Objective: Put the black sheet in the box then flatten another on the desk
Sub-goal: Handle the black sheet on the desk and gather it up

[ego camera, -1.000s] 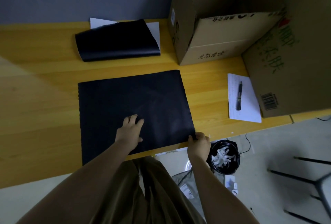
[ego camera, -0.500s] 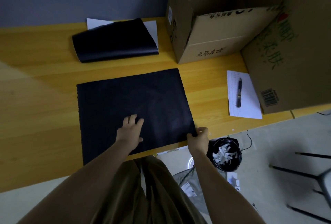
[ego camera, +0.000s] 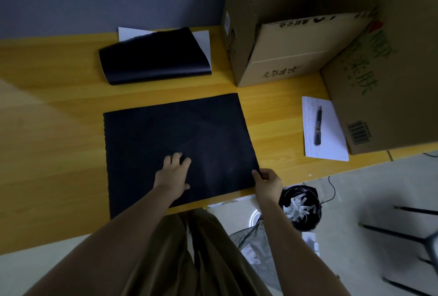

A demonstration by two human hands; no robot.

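Black sheet (ego camera: 175, 134) lies flat on the desk (ego camera: 54, 129), spreading away from both hands. Left hand (ego camera: 174, 172) rests open-palmed on it; right hand (ego camera: 266, 180) pinches its near right corner. Beyond and right of that hand stands the open box (ego camera: 291, 35).

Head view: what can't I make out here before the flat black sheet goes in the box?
- Open brown cardboard box: floor hidden by its front flap, top cut off by the frame.
- Folded black sheets: count unreadable, too dark.
- Right hand grip on flat black sheet: fingers under the corner hidden.
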